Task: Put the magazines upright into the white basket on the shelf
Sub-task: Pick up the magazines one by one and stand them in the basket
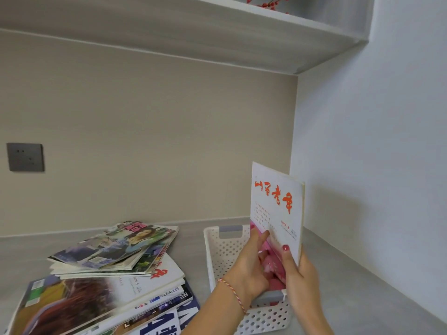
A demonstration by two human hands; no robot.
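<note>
First magazine going in, stack still waiting.

Held upright over the white basket (225,250): one white magazine with red calligraphy (278,209), lower edge already down inside the basket's rim but not seen resting on the bottom. Left hand (246,267) with its grip pinching the lower left edge, thumb on the cover; right hand (302,281) wrapped round the lower right edge, thumb with red nail on the front. No other magazine visible inside the basket, though much of its interior hidden behind the hands. Left of the basket, on the worktop (350,286), a loose pile of magazines (116,269) lying flat, untouched. Judged barely begun: this one to release standing, then the whole pile to follow.
</note>
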